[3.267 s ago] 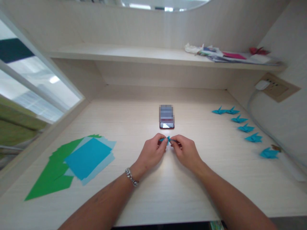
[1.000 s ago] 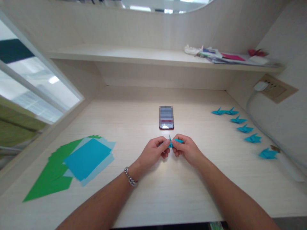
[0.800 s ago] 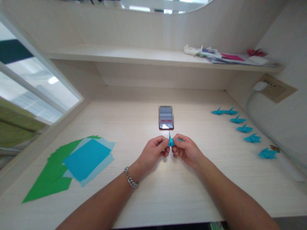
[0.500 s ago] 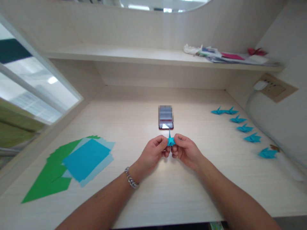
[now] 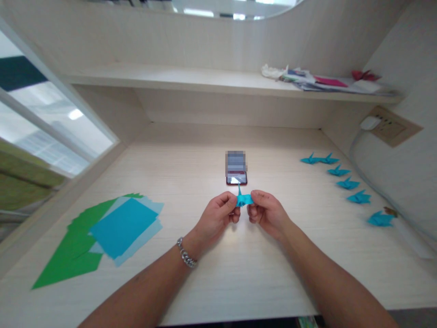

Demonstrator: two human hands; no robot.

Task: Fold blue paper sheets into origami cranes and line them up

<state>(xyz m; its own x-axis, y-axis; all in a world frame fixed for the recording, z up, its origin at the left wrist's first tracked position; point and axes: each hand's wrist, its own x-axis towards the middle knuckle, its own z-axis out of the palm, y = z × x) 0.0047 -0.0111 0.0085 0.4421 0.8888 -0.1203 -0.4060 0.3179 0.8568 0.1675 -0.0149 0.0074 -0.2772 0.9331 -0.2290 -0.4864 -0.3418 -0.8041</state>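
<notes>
A small blue folded paper piece (image 5: 243, 199), crane-like with one point sticking up, hangs just above the desk between my two hands. My left hand (image 5: 217, 217), with a metal bracelet at the wrist, pinches its left side. My right hand (image 5: 268, 213) pinches its right side. Both hands have their fingers curled closed on the paper. A phone (image 5: 236, 168) lies flat on the desk just beyond them.
A stack of blue and green paper sheets (image 5: 102, 230) lies at the left. Several finished blue paper cranes (image 5: 348, 183) stand in a row at the right. A shelf (image 5: 191, 79) above holds papers (image 5: 317, 80). A wall socket with plug and cable (image 5: 372, 123) is at far right.
The folded piece has been spread a little wider between my hands. My right hand has shifted slightly right, and the paper's upright point now shows more clearly.
</notes>
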